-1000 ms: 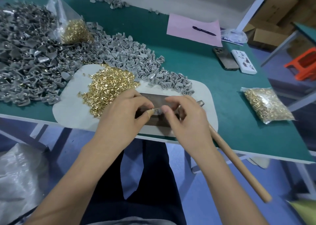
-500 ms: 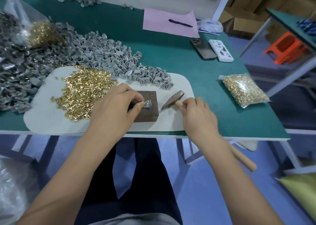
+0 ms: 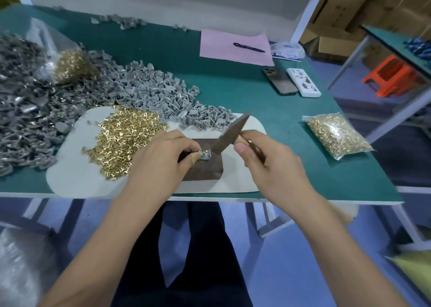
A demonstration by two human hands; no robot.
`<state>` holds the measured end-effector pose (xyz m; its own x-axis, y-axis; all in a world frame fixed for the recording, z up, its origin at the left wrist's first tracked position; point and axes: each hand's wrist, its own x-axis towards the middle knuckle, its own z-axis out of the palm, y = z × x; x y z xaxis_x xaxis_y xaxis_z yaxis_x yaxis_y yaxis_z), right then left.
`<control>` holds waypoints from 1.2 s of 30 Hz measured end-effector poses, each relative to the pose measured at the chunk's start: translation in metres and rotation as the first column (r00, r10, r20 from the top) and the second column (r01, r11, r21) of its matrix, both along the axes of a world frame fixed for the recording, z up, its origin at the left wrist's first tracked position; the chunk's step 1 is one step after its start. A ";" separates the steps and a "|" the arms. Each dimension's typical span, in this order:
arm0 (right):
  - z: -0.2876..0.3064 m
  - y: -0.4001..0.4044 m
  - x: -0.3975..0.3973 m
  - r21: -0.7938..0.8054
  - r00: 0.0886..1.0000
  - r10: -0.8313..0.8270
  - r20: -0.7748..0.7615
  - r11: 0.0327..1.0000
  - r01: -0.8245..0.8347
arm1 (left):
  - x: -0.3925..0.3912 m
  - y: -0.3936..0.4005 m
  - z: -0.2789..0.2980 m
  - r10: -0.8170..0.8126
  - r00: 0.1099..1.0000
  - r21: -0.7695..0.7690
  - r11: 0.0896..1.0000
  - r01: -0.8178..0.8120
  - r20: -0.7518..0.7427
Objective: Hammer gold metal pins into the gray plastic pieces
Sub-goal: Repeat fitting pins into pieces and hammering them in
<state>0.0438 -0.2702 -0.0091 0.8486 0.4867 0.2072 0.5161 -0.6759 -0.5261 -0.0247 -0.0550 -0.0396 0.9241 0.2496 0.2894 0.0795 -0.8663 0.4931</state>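
Hammer is up now: half a second back its dark, blurred metal head [image 3: 229, 133] lay low beside the block, and a second back my two hands were together over the piece, seating the pin. So placement is done and I judge this the striking stroke. My left hand [image 3: 163, 160] pinches the small gray plastic piece [image 3: 205, 155] between thumb and forefinger, holding it down on the dark brown square block [image 3: 205, 167]; a glint of gold sits on top of the piece, likely the pin's head, though too small to be sure. My right hand [image 3: 268, 167] is wrapped round the hammer's wooden handle close under the head, the head angled down toward the piece, its tip very near; whether it touches I cannot tell through the motion blur. Hands apart, the piece between them. Most of the handle is hidden behind my right hand and forearm. The loose heap of gold metal pins [image 3: 126, 139] lies on the white mat [image 3: 77, 181] just left of my left hand; the pile of gray plastic pieces [image 3: 151, 94] spreads behind it on the green table [image 3: 291, 162].
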 end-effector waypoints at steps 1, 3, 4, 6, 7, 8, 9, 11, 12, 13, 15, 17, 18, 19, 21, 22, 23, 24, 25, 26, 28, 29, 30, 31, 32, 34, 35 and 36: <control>0.000 0.004 -0.001 -0.063 0.998 -0.019 0.053 0.998 0.023 | 0.000 0.000 0.000 0.002 1.000 -0.002 1.000 -0.002 0.002; 0.002 0.010 -0.003 -0.093 0.987 -0.045 0.154 0.994 0.060 | 0.000 0.001 -0.001 0.006 1.000 -0.005 1.000 -0.006 0.010; 0.004 0.012 -0.004 -0.076 0.978 -0.060 0.198 0.994 0.076 | 0.000 0.001 -0.001 0.007 1.000 -0.009 1.000 -0.007 0.015; 0.005 0.017 -0.005 -0.032 0.954 -0.097 0.284 0.993 0.111 | 0.000 0.002 -0.001 0.006 1.000 -0.012 1.000 -0.005 0.024; 0.004 0.020 -0.007 -0.020 0.946 -0.107 0.306 0.993 0.119 | 0.000 0.003 -0.001 0.004 1.000 -0.006 1.000 -0.003 0.028; 0.002 0.024 -0.010 -0.024 0.947 -0.100 0.304 0.993 0.112 | 0.001 0.004 0.000 0.004 1.000 0.004 1.000 -0.004 0.031; -0.001 0.028 -0.014 -0.049 0.956 -0.078 0.284 0.994 0.096 | 0.001 0.005 0.000 0.006 1.000 0.016 1.000 -0.007 0.030; -0.007 0.032 -0.018 -0.115 0.971 -0.054 0.232 0.990 0.082 | 0.002 0.005 -0.001 0.012 0.999 0.036 0.999 -0.013 0.030; -0.007 0.031 -0.018 -0.112 0.970 -0.070 0.234 0.989 0.099 | 0.002 0.006 -0.001 0.013 0.999 0.038 0.999 -0.014 0.032; -0.007 0.030 -0.017 -0.076 0.960 -0.100 0.263 0.989 0.124 | 0.002 0.006 -0.002 0.013 0.999 0.033 0.999 -0.014 0.033; -0.007 0.028 -0.017 0.045 0.930 -0.178 0.321 0.984 0.173 | 0.002 0.006 -0.002 0.013 0.999 0.016 1.000 -0.013 0.034; -0.010 0.031 -0.020 0.064 0.935 -0.168 0.311 0.986 0.155 | 0.002 0.005 -0.003 0.020 0.999 0.007 1.000 -0.020 0.036; -0.011 0.032 -0.021 0.017 0.950 -0.126 0.286 0.992 0.126 | 0.002 0.005 -0.003 0.026 0.999 0.007 1.000 -0.026 0.040; -0.012 0.032 -0.022 -0.036 0.958 -0.098 0.269 0.993 0.111 | 0.002 0.005 -0.003 0.030 0.999 0.010 0.999 -0.031 0.045; -0.009 0.029 -0.018 -0.039 0.940 -0.122 0.318 0.989 0.141 | 0.003 0.005 -0.004 0.033 0.998 0.011 0.999 -0.034 0.050; -0.009 0.028 -0.017 0.034 0.923 -0.173 0.345 0.985 0.172 | 0.003 0.006 -0.003 0.033 0.998 0.012 0.999 -0.034 0.051; -0.009 0.028 -0.018 0.125 0.912 -0.218 0.347 0.975 0.185 | 0.003 0.006 -0.003 0.033 0.998 0.013 0.999 -0.034 0.052; -0.010 0.029 -0.020 0.172 0.912 -0.226 0.342 0.969 0.176 | 0.003 0.005 -0.004 0.032 0.998 0.014 0.999 -0.033 0.053; -0.012 0.031 -0.022 0.149 0.922 -0.190 0.337 0.978 0.147 | 0.003 0.005 -0.004 0.031 0.998 0.015 0.999 -0.031 0.054; -0.014 0.034 -0.026 0.077 0.935 -0.136 0.328 0.990 0.117 | 0.003 0.005 -0.004 0.030 0.998 0.018 0.999 -0.031 0.054; -0.014 0.035 -0.027 -0.019 0.939 -0.095 0.330 0.994 0.107 | 0.003 0.005 -0.004 0.030 0.998 0.022 0.999 -0.032 0.050; -0.013 0.035 -0.025 0.007 0.928 -0.129 0.351 0.991 0.135 | 0.004 0.006 -0.004 0.028 0.999 0.017 0.999 -0.028 0.047; -0.011 0.035 -0.023 0.070 0.915 -0.178 0.363 0.984 0.164 | 0.004 0.007 -0.004 0.026 0.999 0.010 1.000 -0.026 0.045; -0.009 0.034 -0.023 0.123 0.912 -0.211 0.353 0.976 0.178 | 0.004 0.007 -0.004 0.027 0.999 0.002 1.000 -0.027 0.043; -0.008 0.034 -0.023 0.112 0.925 -0.201 0.322 0.978 0.174 | 0.004 0.007 -0.003 0.030 0.999 -0.005 1.000 -0.030 0.042; -0.006 0.033 -0.018 -0.034 0.955 -0.114 0.273 0.991 0.128 | 0.004 0.007 -0.004 0.029 0.999 -0.002 1.000 -0.029 0.045; -0.004 0.032 -0.015 -0.074 0.957 -0.096 0.272 0.990 0.120 | 0.004 0.007 -0.004 0.023 0.999 0.005 1.000 -0.024 0.044; -0.002 0.030 -0.012 -0.062 0.948 -0.107 0.299 0.990 0.131 | 0.004 0.007 -0.004 0.017 0.999 0.006 1.000 -0.018 0.044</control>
<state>0.0313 -0.2404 -0.0114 0.8084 0.4114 0.4210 0.5533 -0.7751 -0.3050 -0.0209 -0.0483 -0.0432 0.9059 0.2635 0.3315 0.0729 -0.8682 0.4909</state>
